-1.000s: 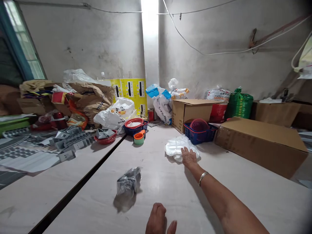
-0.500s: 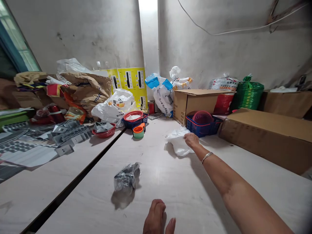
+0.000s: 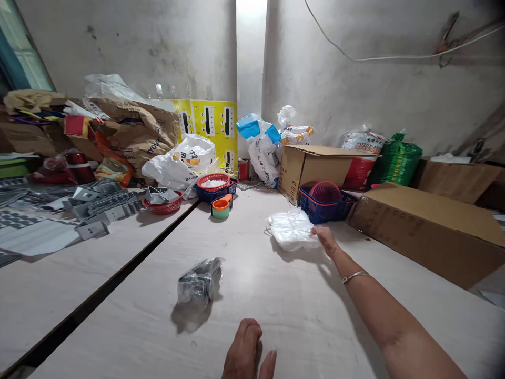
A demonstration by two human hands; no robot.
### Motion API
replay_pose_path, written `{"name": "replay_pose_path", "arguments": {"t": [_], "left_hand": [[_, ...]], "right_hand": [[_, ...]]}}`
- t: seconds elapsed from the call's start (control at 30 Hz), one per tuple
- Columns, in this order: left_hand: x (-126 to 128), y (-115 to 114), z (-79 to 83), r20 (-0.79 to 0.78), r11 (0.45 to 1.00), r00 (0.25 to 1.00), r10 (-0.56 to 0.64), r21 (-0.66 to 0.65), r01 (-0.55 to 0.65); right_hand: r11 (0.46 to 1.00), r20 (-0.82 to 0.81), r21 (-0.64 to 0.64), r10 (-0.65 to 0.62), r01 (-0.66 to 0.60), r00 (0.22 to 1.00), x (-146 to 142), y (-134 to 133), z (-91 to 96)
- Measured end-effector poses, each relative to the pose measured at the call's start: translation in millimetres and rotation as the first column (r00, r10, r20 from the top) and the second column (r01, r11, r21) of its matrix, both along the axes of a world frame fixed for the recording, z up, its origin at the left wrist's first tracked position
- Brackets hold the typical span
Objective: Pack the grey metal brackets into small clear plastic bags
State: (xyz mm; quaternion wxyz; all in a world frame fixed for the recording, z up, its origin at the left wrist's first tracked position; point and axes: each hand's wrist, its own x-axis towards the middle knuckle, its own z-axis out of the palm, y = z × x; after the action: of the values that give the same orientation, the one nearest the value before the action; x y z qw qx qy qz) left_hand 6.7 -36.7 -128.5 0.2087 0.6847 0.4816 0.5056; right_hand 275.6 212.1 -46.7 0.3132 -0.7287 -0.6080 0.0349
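**Right hand slips to the edge of the white plastic bag**

Since the last look, that hand has slid off the top of the bag to its right edge, fingers touching it, arm stretched out. Far left, grey metal brackets lie beside a red basket. Nearer, a clear plastic bag sits on the pale table just ahead of the empty left hand, loosely curled. The hands are well apart. The white bag lies in front of a blue basket, with a cardboard box to its right.

The plastic bag is white, the lattice basket blue, the cardboard yellow with black marks.
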Motion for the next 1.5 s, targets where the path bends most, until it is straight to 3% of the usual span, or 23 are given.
{"name": "replay_pose_path", "arguments": {"t": [0.1, 0.17, 0.23, 0.3, 0.37, 0.5, 0.67, 0.73, 0.8, 0.87, 1.0, 1.07, 1.1, 1.17, 1.27, 1.33, 1.43, 1.5], "left_hand": [[-1.4, 1.2, -2.5, -0.02, 1.0, 1.0, 0.002, -0.029, -0.003], [-4.7, 2.1, -1.8, -0.069, 1.0, 0.998, -0.004, -0.023, 0.003], [-8.9, 2.6, 1.9, -0.129, 0.999, 0.991, -0.039, -0.013, 0.038], [-12.3, 2.2, 8.2, -0.167, 0.996, 0.982, -0.086, -0.026, 0.083], [-14.0, 1.1, 15.1, -0.182, 0.994, 0.978, -0.105, -0.048, 0.098], [-12.2, -1.7, 23.4, -0.18, 0.997, 0.981, -0.07, -0.029, 0.066], [-7.6, -2.9, 23.2, -0.098, 1.0, 0.995, -0.003, -0.031, 0.0], [-6.7, -2.6, 21.8, -0.073, 1.0, 0.997, 0.008, -0.005, -0.008], [-6.1, -2.2, 19.1, -0.052, 1.0, 0.999, 0.006, 0.023, -0.005], [-5.4, -1.9, 15.1, -0.033, 1.0, 0.999, 0.008, 0.027, -0.008], [-6.2, -2.3, 8.4, -0.038, 0.997, 0.997, 0.073, 0.028, -0.072], [-8.6, -3.1, 9.4, -0.111, 0.992, 0.988, 0.109, 0.074, -0.101], [-10.1, -3.7, 11.2, -0.167, 0.99, 0.979, 0.114, 0.106, -0.097], [-12.7, -5.2, 16.2, -0.294, 0.987, 0.952, 0.087, 0.158, -0.041], [-14.3, -7.9, 22.2, -0.446, 0.978, 0.895, 0.022, 0.196, 0.073], [-14.1, -8.9, 23.2, -0.528, 0.972, 0.849, -0.024, 0.185, 0.143], [-13.8, -7.5, 22.1, -0.619, 0.973, 0.783, -0.053, 0.143, 0.18], [-13.9, -4.7, 21.0, -0.658, 0.971, 0.753, -0.034, 0.157, 0.181]], "right_hand": [[0.992, 0.016, -0.002, -0.128, 0.128, 0.992, -0.1, 3.4, 1.1], [0.991, 0.037, 0.026, -0.132, 0.132, 0.991, -5.7, 1.6, 0.2], [0.999, 0.145, 0.016, 0.026, -0.029, 0.989, -13.3, -3.3, -3.2], [0.974, 0.29, -0.067, 0.226, -0.216, 0.93, -20.2, -8.6, -7.3], [0.95, 0.369, -0.143, 0.311, -0.278, 0.876, -24.8, -11.1, -9.3], [0.969, 0.352, -0.151, 0.236, -0.193, 0.906, -29.0, -3.6, 0.4], [0.996, 0.338, -0.054, 0.09, -0.076, 0.937, -31.6, 0.6, 40.9], [0.997, 0.345, 0.015, 0.061, -0.07, 0.937, -30.2, -17.3, 56.5], [0.992, 0.363, 0.078, 0.061, -0.095, 0.93, -26.5, -52.9, 59.2], [0.967, 0.392, 0.174, 0.106, -0.187, 0.914, -21.5, -103.2, 41.2], [0.847, 0.359, 0.298, 0.329, -0.441, 0.873, -14.4, -207.4, -42.7], [0.786, 0.319, 0.233, 0.494, -0.572, 0.809, -14.4, -243.0, -77.9], [0.774, 0.29, 0.159, 0.557, -0.613, 0.778, -15.0, -255.2, -86.7], [0.762, 0.236, 0.018, 0.626, -0.648, 0.743, -16.1, -270.2, -84.4], [0.755, 0.211, -0.023, 0.644, -0.655, 0.735, -14.5, -272.0, -48.6], [0.795, 0.176, 0.034, 0.592, -0.606, 0.787, -10.5, -256.9, -25.1], [0.901, -0.136, 0.156, 0.425, -0.404, 0.895, -0.4, -203.8, -12.7], [0.976, -0.313, 0.067, 0.218, -0.208, 0.924, 8.7, -153.4, -17.3]]}}
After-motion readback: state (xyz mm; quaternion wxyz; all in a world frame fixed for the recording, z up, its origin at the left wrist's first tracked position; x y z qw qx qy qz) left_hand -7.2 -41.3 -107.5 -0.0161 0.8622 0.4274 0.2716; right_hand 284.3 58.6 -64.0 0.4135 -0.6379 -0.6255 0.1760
